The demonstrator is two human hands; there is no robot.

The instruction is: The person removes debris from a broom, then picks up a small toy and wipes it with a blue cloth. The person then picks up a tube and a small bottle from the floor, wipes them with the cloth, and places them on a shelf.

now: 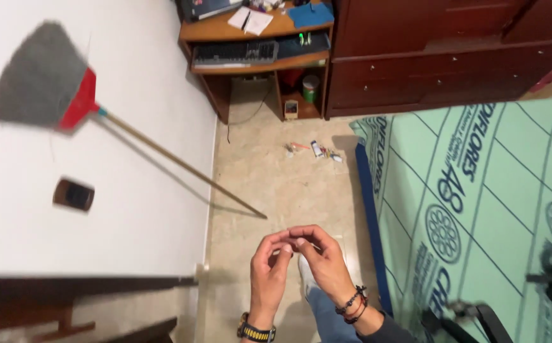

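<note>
My left hand (271, 270) and my right hand (323, 257) are raised together over the tiled floor (269, 178), fingertips touching each other at the middle. Whether something tiny is pinched between the fingers is too small to tell. A watch is on the left wrist and dark bead bracelets are on the right wrist. Below the hands, my leg in blue jeans and a white shoe (305, 276) show. A broom (53, 89) with grey bristles and a red head leans upside down against the white wall, its wooden handle reaching the floor near my hands.
A bed with a green printed cover (479, 203) fills the right. A wooden desk (257, 44) with a keyboard and papers stands at the far end, next to a dark wooden dresser (441, 57). Small litter (314, 150) lies on the floor. A wall socket (73, 194) is left.
</note>
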